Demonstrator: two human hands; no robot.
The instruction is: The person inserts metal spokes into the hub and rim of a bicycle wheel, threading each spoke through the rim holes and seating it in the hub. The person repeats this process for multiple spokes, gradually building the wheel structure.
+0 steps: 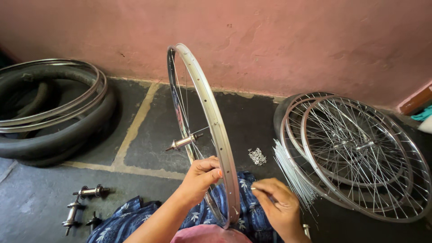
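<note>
1. Head view: we see a bicycle rim (211,117) standing upright on our lap, with its hub (182,142) at the centre.
2. Finished spoked wheels (360,157) lean at the right.
3. Left hand (201,177) is clamped around the rim's lower edge.
4. Right hand (280,204) has its fingertips pinched together on something small; we cannot tell what.
5. A pile of nipples (257,156) lies on the floor.

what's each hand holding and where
Left hand grips the upright bicycle rim at its lower edge. Right hand pinches something small and thin, too small to identify.
</note>
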